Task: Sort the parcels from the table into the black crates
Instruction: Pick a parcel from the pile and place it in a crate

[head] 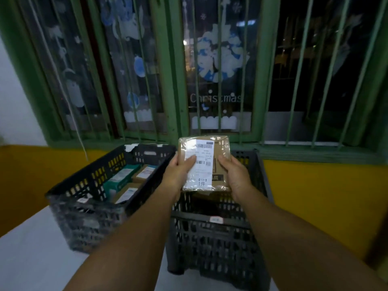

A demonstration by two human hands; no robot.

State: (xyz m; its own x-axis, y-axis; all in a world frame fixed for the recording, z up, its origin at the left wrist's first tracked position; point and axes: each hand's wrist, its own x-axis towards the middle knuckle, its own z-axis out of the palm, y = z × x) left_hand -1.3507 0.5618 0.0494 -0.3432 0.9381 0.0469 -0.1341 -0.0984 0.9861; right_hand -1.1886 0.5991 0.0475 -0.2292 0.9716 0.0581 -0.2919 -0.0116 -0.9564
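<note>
Big green-barred window (210, 70) w/ white and blue Christmas stickers fills the back, above a yellow wall band (315, 185). Below me a pale white table top (27, 255) carries two black perforated plastic crates side by side, nearly touching. Left black crate (88, 206) sits angled; inside it lie several parcels: brown cardboard boxes w/ white labels (144, 173) and a teal-green box (119, 181). Right black crate (214, 244) is straight ahead of me; its inside is mostly hidden by what I'm holding, can't tell the contents.

I hold a flat brown cardboard parcel wrapped in clear plastic (218, 164), white barcode label (201, 162) facing me, up in the air over the right crate's far half, tilted toward me. My left hand (180, 171) grips its left edge, thumb pressed on the label, other fingers curled behind, out of sight. My right hand (235, 173) grips the right edge, thumb on the front face, fingers wrapped round the back.
</note>
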